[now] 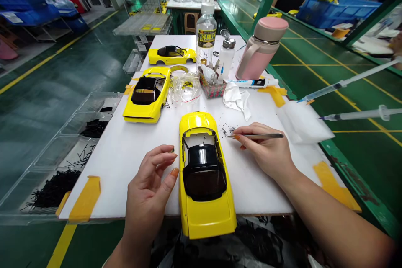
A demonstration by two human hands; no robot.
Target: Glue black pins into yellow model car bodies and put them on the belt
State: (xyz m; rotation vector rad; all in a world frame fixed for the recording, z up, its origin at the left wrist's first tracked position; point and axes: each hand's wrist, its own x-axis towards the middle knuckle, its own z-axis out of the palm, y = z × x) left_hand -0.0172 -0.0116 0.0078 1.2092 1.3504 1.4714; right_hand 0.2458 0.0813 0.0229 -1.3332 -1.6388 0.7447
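A yellow model car body with a black roof and dark rear window lies upright in front of me, its near end at the table's front edge. My left hand is beside its left side, fingers curved and apart, with nothing seen between them. Metal tweezers are held in my right hand, pinched between thumb and fingers. Their tips touch or hover at a scatter of tiny black parts on the white table surface; whether they grip one is too small to tell.
Two more yellow car bodies stand at the back left. Behind are a plastic bag, a clear bottle, a pink flask and crumpled tissue. Syringes lie at right by a white pad; a clear tray holds black parts.
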